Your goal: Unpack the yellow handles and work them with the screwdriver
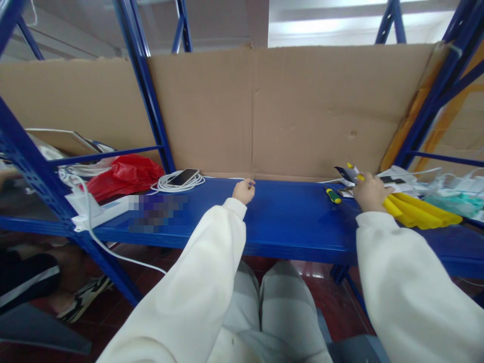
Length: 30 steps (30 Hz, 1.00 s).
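Just left of the right hand (368,192) lies a green-yellow tool (333,196).

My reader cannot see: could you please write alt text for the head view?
A person's right hand is among small items on a blue shelf, between a green and yellow handle and yellow material; the left hand is curled near the cardboard. Further left lie a phone on coiled white cable and red plastic.
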{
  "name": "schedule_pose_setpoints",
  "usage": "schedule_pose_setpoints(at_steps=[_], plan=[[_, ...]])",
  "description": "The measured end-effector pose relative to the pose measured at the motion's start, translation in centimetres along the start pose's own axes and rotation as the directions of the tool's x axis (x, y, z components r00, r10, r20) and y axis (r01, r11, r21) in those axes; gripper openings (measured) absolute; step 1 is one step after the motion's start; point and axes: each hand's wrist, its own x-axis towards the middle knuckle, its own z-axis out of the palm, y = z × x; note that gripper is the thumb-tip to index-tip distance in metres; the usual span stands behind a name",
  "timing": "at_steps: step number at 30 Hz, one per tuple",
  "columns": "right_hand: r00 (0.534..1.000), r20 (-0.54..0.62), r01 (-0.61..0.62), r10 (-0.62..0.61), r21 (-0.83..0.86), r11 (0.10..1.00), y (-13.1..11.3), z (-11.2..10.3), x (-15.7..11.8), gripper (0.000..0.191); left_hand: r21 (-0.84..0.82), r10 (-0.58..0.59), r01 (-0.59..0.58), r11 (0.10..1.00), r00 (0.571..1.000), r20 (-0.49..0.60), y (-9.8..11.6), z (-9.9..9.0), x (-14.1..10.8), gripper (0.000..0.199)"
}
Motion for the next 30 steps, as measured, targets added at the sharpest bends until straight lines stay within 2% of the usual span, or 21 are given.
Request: schedule_pose_setpoints(at_steps=[6,9,12,16,19,21,24,27,30], plan=[[0.972,-0.011,0.231,-0.233,-0.074,0.97,-1.7,0.5,-0.7,0.042,0.007,0.026,-0.026,1.0,0.999,-0.038,0.4,0.2,-0.2,0.028],[0.924,0.038,0.383,-0.381,-0.116,0.916,-3.6,0.7,-1.1,0.042,-0.031,0.098,-0.102,0.994,0.989,-0.108,1.3,0.8,-0.1,0.022],[0.86,0.106,0.51,-0.499,-0.123,0.852,-6.5,0.8,-1.9,0.043,-0.141,0.138,-0.161,0.977,0.978,-0.16,3.0,2.0,0.4,0.016],[0.789,0.152,0.611,-0.596,-0.08,0.788,-10.9,1.1,-3.6,0.043,-0.335,0.039,-0.119,0.935,0.971,-0.237,5.2,4.5,0.9,0.031],[0.758,0.163,0.641,-0.632,-0.008,0.767,-12.9,1.7,-5.3,0.043,-0.356,-0.028,-0.066,0.932,0.967,-0.254,5.5,5.8,0.6,0.038],[0.733,0.184,0.663,-0.655,0.027,0.748,-13.3,2.2,-6.4,0.043,-0.34,-0.038,-0.039,0.94,0.975,-0.218,5.1,5.9,0.3,0.031],[0.684,0.209,0.709,-0.699,0.038,0.704,-12.9,2.5,-7.4,0.042,-0.294,-0.017,-0.024,0.956,0.99,-0.137,4.4,5.2,-0.2,0.01],[0.667,0.228,0.723,-0.709,0.033,0.69,-12.4,2.4,-7.7,0.042,-0.31,-0.024,-0.008,0.951,0.995,-0.097,4.4,4.4,-0.4,0.022],[0.674,0.246,0.712,-0.697,0.036,0.702,-12.2,2.3,-7.7,0.041,-0.371,-0.048,0.004,0.929,0.993,-0.109,4.8,4.2,-0.5,0.022]])
